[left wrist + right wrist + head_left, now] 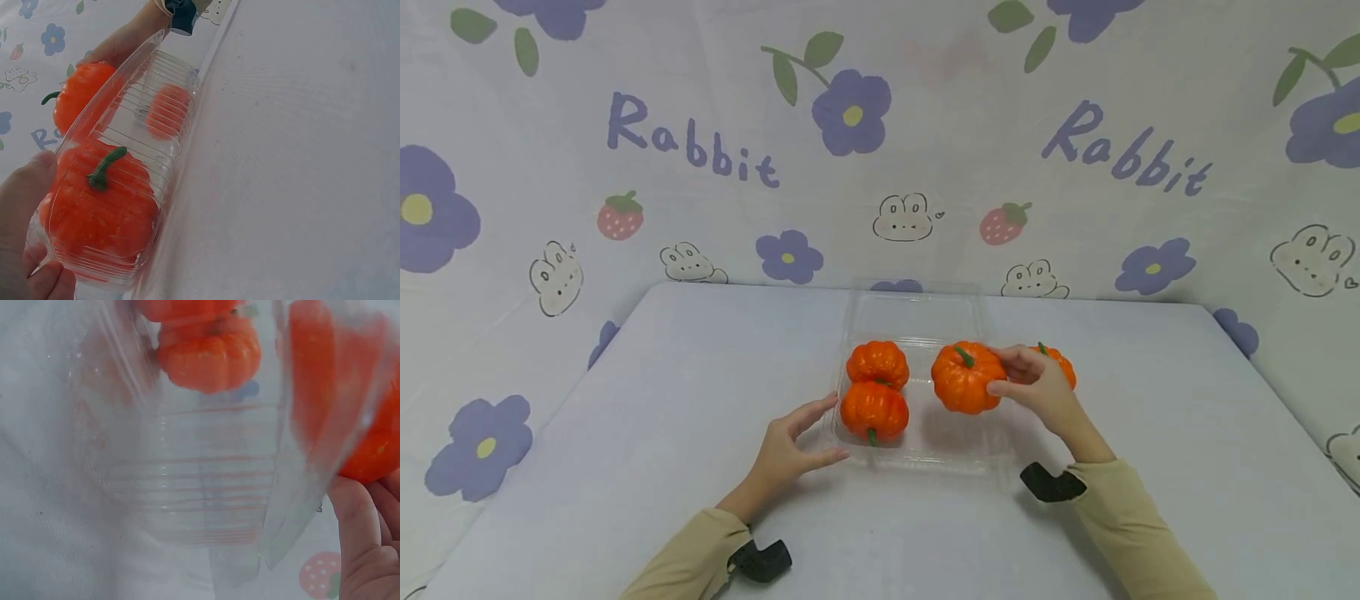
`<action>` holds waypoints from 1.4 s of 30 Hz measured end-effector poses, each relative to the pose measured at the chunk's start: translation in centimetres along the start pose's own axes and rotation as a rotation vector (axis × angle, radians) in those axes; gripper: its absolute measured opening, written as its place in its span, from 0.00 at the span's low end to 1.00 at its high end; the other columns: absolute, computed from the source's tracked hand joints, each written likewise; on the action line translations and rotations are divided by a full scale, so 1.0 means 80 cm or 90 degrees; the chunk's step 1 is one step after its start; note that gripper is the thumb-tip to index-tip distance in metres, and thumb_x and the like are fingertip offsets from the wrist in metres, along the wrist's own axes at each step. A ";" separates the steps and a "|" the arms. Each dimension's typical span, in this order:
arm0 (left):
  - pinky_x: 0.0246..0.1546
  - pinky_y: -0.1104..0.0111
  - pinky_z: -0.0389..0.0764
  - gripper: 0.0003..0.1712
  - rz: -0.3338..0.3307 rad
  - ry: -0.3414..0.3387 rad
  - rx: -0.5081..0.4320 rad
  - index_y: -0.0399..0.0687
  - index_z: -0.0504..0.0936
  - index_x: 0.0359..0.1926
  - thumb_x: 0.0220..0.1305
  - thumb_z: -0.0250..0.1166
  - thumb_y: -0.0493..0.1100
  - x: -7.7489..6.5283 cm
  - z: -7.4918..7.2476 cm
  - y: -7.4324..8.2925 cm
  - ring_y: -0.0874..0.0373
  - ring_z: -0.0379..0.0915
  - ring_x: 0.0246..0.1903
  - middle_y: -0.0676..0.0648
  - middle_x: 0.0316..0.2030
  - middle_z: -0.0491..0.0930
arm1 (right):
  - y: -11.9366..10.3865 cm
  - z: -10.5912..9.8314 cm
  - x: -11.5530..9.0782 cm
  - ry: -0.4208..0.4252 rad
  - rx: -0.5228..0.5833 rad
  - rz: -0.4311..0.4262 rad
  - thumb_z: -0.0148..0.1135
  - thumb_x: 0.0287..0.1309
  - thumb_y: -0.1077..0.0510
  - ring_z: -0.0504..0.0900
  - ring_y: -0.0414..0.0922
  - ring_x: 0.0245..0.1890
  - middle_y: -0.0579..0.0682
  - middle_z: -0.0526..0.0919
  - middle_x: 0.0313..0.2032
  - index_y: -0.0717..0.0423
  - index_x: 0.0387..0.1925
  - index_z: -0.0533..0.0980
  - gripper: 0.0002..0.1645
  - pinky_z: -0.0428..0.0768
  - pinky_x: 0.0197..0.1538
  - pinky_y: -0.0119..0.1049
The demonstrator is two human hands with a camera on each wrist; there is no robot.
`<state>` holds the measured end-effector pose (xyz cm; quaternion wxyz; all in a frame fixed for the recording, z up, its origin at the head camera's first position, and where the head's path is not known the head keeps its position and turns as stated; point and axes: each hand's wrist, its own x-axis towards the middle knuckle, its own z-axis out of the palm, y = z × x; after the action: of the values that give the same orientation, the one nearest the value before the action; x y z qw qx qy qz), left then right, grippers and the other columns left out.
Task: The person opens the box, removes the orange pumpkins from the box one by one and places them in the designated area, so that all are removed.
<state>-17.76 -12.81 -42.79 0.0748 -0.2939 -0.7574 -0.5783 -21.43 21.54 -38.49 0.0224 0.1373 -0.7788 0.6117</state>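
In the head view my right hand (pixel 1037 387) pinches an orange toy pumpkin (pixel 966 377) with a green stem, raised over the right part of a clear plastic box (pixel 917 461). Two more toy pumpkins (pixel 874 412) sit in the left part of the box, one behind the other. My left hand (pixel 786 442) holds the box's near left corner, thumb and fingers on either side; the left wrist view shows the thumb (pixel 40 165) at the rim. Behind my right hand stands another toy pumpkin (pixel 1060 367), partly hidden, outside the box.
The box's clear lid (pixel 917 312) is folded open toward the back of the white table (pixel 700 375). A patterned cloth (pixel 850 183) with flowers and rabbits hangs behind the table. Black wrist mounts (pixel 1052 483) sit at both sleeves.
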 end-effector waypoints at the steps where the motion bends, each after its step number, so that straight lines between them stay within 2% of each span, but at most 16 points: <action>1: 0.55 0.56 0.61 0.35 -0.001 0.000 0.000 0.25 0.69 0.53 0.40 0.71 0.27 0.000 0.000 0.000 0.43 0.62 0.55 0.32 0.53 0.69 | 0.001 -0.001 -0.001 0.004 0.000 -0.001 0.67 0.47 0.63 0.77 0.39 0.42 0.58 0.75 0.48 0.71 0.46 0.70 0.25 0.76 0.44 0.31; 4: 0.56 0.56 0.61 0.35 -0.003 0.001 -0.002 0.25 0.69 0.53 0.40 0.71 0.28 0.000 0.000 0.001 0.43 0.62 0.55 0.33 0.53 0.69 | 0.003 -0.006 -0.005 0.012 0.015 -0.013 0.65 0.48 0.64 0.78 0.39 0.39 0.49 0.78 0.44 0.71 0.47 0.70 0.24 0.77 0.41 0.30; 7: 0.56 0.56 0.61 0.35 -0.005 0.000 -0.001 0.25 0.69 0.53 0.40 0.71 0.28 0.000 0.000 0.002 0.43 0.62 0.55 0.33 0.53 0.69 | 0.004 -0.011 -0.009 0.023 0.035 -0.026 0.64 0.49 0.66 0.79 0.39 0.39 0.42 0.79 0.41 0.66 0.46 0.74 0.20 0.78 0.39 0.29; 11: 0.56 0.56 0.61 0.35 -0.006 -0.001 0.003 0.25 0.69 0.53 0.40 0.71 0.29 0.000 0.000 0.002 0.44 0.62 0.55 0.33 0.53 0.69 | 0.004 -0.018 -0.015 0.041 0.049 -0.034 0.64 0.49 0.67 0.78 0.37 0.39 0.38 0.79 0.41 0.56 0.42 0.77 0.16 0.78 0.40 0.29; 13: 0.56 0.56 0.61 0.35 -0.003 -0.001 0.003 0.25 0.69 0.53 0.41 0.71 0.28 0.000 0.000 0.002 0.43 0.62 0.55 0.33 0.53 0.69 | 0.003 -0.021 -0.018 0.045 0.048 -0.034 0.64 0.49 0.67 0.78 0.36 0.39 0.37 0.79 0.41 0.57 0.43 0.77 0.16 0.78 0.39 0.29; 18: 0.55 0.56 0.62 0.35 0.011 0.001 0.004 0.24 0.69 0.52 0.40 0.71 0.28 0.001 0.000 0.001 0.42 0.63 0.54 0.31 0.52 0.69 | 0.002 -0.028 -0.020 0.053 0.035 -0.050 0.63 0.50 0.68 0.78 0.37 0.39 0.38 0.79 0.40 0.69 0.48 0.73 0.21 0.77 0.41 0.28; 21: 0.55 0.56 0.62 0.35 0.012 0.002 0.004 0.24 0.69 0.52 0.40 0.71 0.28 0.001 0.001 0.000 0.42 0.63 0.54 0.31 0.51 0.69 | 0.000 -0.032 -0.019 0.060 0.026 -0.059 0.63 0.49 0.68 0.78 0.36 0.39 0.39 0.79 0.40 0.72 0.48 0.72 0.22 0.76 0.42 0.27; 29: 0.55 0.56 0.62 0.35 -0.004 0.003 0.004 0.25 0.69 0.53 0.39 0.72 0.28 0.000 0.002 0.002 0.44 0.63 0.55 0.33 0.52 0.69 | -0.005 -0.049 -0.024 0.093 0.022 -0.045 0.64 0.49 0.66 0.78 0.36 0.39 0.40 0.80 0.40 0.57 0.42 0.78 0.15 0.75 0.42 0.26; 34: 0.55 0.55 0.62 0.35 0.001 0.003 0.005 0.24 0.69 0.52 0.39 0.72 0.28 -0.001 0.002 0.003 0.43 0.63 0.55 0.32 0.52 0.69 | -0.005 -0.065 -0.025 0.106 0.011 -0.039 0.63 0.51 0.65 0.78 0.35 0.38 0.37 0.79 0.39 0.56 0.42 0.78 0.14 0.75 0.41 0.24; 39: 0.55 0.56 0.62 0.35 0.009 0.005 0.000 0.23 0.69 0.52 0.39 0.71 0.27 0.000 0.001 0.002 0.42 0.63 0.55 0.31 0.52 0.69 | -0.002 -0.084 -0.027 0.117 0.021 -0.044 0.63 0.49 0.68 0.78 0.34 0.37 0.36 0.79 0.38 0.50 0.39 0.79 0.15 0.75 0.39 0.23; 42: 0.55 0.56 0.62 0.35 0.012 0.005 -0.003 0.23 0.69 0.52 0.38 0.71 0.26 0.000 0.001 0.000 0.41 0.63 0.54 0.31 0.52 0.69 | 0.005 -0.098 -0.028 0.128 0.030 -0.047 0.63 0.49 0.69 0.78 0.33 0.37 0.36 0.80 0.38 0.50 0.40 0.79 0.16 0.75 0.39 0.23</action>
<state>-17.72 -12.72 -42.80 0.0827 -0.2993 -0.7529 -0.5803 -20.41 29.56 -37.36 0.1192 0.1043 -0.7523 0.6395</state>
